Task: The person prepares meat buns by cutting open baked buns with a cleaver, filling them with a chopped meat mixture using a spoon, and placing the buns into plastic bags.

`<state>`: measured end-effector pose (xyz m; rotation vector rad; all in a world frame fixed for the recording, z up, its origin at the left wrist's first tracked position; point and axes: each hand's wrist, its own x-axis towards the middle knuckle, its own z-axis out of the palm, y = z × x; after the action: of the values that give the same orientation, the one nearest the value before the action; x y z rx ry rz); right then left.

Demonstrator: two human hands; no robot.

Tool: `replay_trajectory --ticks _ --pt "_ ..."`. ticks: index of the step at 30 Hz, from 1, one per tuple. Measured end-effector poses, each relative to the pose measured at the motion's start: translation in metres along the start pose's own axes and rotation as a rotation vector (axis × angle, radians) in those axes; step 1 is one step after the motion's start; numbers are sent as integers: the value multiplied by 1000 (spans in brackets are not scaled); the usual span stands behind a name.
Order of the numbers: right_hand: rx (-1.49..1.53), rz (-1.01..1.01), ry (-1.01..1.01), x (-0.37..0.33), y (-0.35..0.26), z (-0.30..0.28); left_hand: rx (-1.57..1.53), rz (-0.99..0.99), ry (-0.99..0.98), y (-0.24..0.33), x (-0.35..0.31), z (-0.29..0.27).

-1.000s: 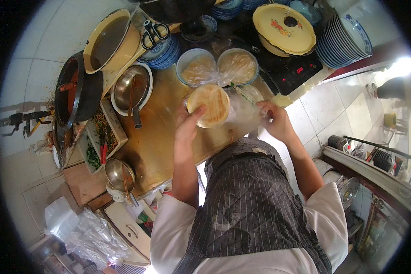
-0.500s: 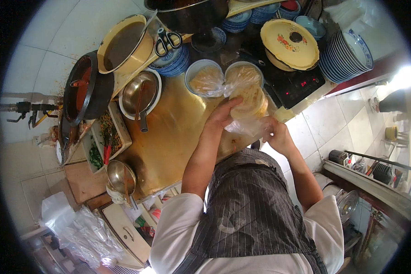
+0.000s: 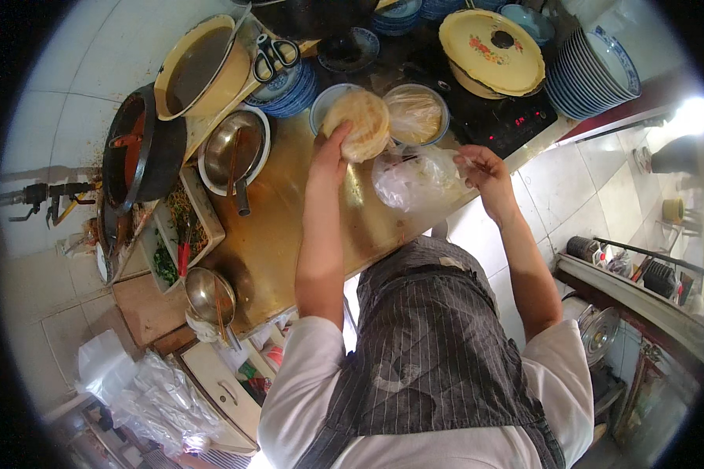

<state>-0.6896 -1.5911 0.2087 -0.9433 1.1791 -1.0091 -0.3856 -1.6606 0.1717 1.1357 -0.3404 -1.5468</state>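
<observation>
While the left hand (image 3: 332,152) keeps its fingers clamped round a round flatbread (image 3: 357,123), lifted above a white bowl (image 3: 321,112), the right hand (image 3: 481,166) pinches the rim of a clear plastic bag (image 3: 414,176), seemingly to keep its mouth open beside the bread. Both are over the wooden bench (image 3: 289,227); a second bowl (image 3: 416,115) with a bagged bread sits just behind.

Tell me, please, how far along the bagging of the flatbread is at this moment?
Done: one bowl already has a bag over its food. In hand: the left hand holds a round flatbread above a second bowl, outside the clear plastic bag that the right hand grips. Left: getting the bread into that bag.
</observation>
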Motion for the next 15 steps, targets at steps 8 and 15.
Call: replay_trajectory --ticks 8,15 --pt "123 12 -70 25 -20 12 478 329 -391 -25 -76 44" --pt "-33 -44 -254 1 -27 20 429 0 -299 -93 -43 57"
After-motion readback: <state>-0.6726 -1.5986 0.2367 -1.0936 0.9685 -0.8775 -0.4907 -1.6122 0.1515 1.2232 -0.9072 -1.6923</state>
